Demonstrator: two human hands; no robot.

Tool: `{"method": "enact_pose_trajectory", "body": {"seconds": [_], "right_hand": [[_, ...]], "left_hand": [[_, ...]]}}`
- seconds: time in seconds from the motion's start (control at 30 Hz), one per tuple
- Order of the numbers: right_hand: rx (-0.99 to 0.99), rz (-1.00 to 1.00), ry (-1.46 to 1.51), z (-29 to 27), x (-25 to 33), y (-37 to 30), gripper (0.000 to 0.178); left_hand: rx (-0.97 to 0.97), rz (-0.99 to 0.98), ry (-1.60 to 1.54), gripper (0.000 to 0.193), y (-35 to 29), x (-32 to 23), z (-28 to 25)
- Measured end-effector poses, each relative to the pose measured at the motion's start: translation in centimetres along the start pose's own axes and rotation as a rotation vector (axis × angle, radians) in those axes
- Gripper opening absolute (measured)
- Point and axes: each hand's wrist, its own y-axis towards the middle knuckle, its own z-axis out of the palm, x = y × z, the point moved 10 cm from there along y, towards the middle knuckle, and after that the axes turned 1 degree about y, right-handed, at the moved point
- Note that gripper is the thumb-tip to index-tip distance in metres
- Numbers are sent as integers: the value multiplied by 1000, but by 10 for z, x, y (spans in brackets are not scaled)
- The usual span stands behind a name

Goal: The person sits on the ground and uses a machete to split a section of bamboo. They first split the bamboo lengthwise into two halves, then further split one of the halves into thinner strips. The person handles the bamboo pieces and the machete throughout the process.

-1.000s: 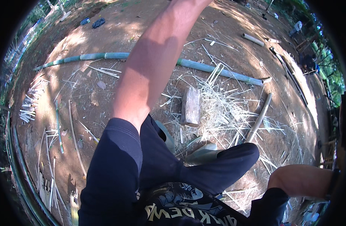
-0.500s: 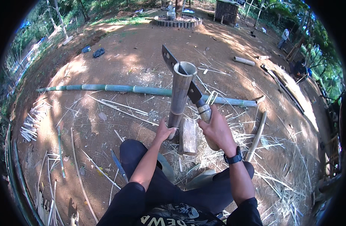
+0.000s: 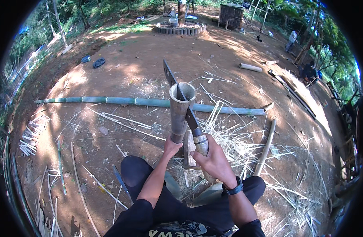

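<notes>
My right hand (image 3: 215, 158) is wrapped round the wooden handle of a machete (image 3: 193, 121). Its dark blade, with holes in it, sits in the rim of a bamboo tube (image 3: 178, 118); the tip sticks out past the far side. The tube is hollow, tan-brown and close to upright, open end up. My left hand (image 3: 173, 147) grips its lower part, fingers partly hidden behind it. Just right of the tube's lower end stands a wooden block (image 3: 189, 154), partly covered by my right hand and the handle. Another blade (image 3: 120, 178) lies beside my left knee.
A long green bamboo pole (image 3: 150, 102) lies across the ground ahead. Shavings and thin strips (image 3: 244, 148) spread to the right. Split sticks (image 3: 30, 136) are piled at left. A short bamboo piece (image 3: 250, 67) lies farther off. Two people, one standing (image 3: 291, 41), are at far right.
The tube and machete have come down and nearer to me, with both hands lower. The blade now sits lower across the tube's rim.
</notes>
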Motion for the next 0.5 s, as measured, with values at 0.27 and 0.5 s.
{"method": "enact_pose_trajectory", "body": {"seconds": [0.27,0.5], "right_hand": [[182,-44,428,65,14,6,49],[136,-68,348,99,4,-14,72]], "left_hand": [[140,-97,-248,65,25,70,-4],[232,-151,-230,64,-12,68,3]]}}
